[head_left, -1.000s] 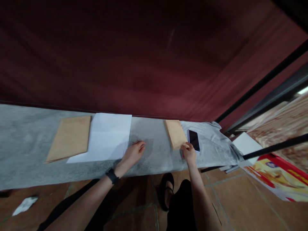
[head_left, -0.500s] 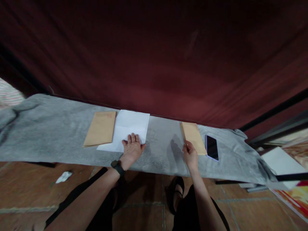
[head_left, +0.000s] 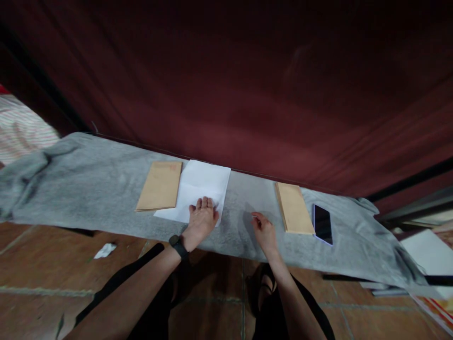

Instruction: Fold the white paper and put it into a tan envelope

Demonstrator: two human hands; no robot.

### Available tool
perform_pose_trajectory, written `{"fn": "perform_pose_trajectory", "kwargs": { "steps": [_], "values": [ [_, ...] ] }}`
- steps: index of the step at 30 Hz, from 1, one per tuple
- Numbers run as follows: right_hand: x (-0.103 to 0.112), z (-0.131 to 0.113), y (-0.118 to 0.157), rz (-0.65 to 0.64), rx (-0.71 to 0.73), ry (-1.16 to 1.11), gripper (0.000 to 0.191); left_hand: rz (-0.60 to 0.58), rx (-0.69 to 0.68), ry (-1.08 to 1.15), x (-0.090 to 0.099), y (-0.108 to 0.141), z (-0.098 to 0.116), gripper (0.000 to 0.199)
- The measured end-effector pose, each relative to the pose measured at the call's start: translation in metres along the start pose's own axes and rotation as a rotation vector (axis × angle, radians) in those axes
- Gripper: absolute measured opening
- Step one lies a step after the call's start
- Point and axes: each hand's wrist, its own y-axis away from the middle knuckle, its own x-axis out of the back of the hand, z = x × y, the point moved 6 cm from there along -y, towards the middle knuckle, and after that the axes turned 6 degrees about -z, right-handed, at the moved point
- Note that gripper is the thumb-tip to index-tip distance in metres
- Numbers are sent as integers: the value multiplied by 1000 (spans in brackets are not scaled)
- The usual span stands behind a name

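Observation:
My left hand (head_left: 202, 221) lies flat with its fingers out on a creased sheet of white paper (head_left: 205, 177). A dark watch is on that wrist. Left of the paper, partly against it, is a brown envelope stack (head_left: 161, 186). My right hand (head_left: 264, 232) hovers over the grey cloth with thumb and fingers pinched together. Something tiny and pale may show at its fingertips, too small to name. To its right lies a second stack of brown envelopes (head_left: 294, 208), narrower in view.
A phone with a purple edge (head_left: 322, 224) lies right of the envelopes. Grey cloth (head_left: 102, 189) covers the long narrow surface, backed by a dark red panel (head_left: 226, 118). A crumpled white tissue (head_left: 105, 250) is on the tiled floor. White boards (head_left: 428, 250) stand at the right.
My right hand has moved left, away from the right envelope stack, still pinched. My left hand stays flat on the paper. The whole view has shifted slightly.

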Motion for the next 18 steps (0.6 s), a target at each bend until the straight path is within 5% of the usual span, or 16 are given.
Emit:
{"fn": "perform_pose_trajectory", "kwargs": {
  "steps": [9, 14, 18],
  "values": [
    [-16, -5, -2, -54, 7, 6, 28, 54, -130, -3, 11, 7, 5, 40],
    [-21, 3, -5, -77, -103, -227, 40, 110, -408, 31, 7, 30, 46, 40],
    [-11, 17, -9, 60, -271, -560, 51, 68, -679, 21, -4, 64, 85, 36]
  ]
}}
